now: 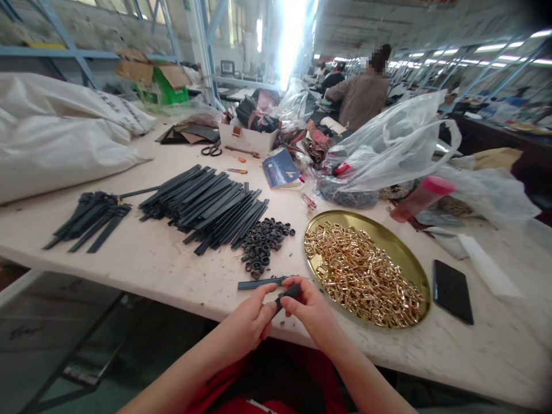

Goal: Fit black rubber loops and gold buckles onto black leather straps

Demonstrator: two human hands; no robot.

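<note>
Just over the table's front edge, my left hand (257,313) and my right hand (304,299) are both closed on one dark strap (288,294). The fingers cover much of it. Behind my hands a finished-looking strap (259,284) lies flat, with something small at its right end. Small dark loops (261,244) are heaped a little farther back. Beyond them spreads a pile of dark straps (202,207). To the right of my hands, a round gold tray (414,270) holds many small gold buckles (362,270).
A bundle of straps (92,218) lies at left, near a big white sack (56,132). Scissors (211,150), a blue booklet (281,169) and a white box (248,139) stand farther back. At right are a phone (452,290), a pink-lidded container (420,198) and plastic bags (388,144).
</note>
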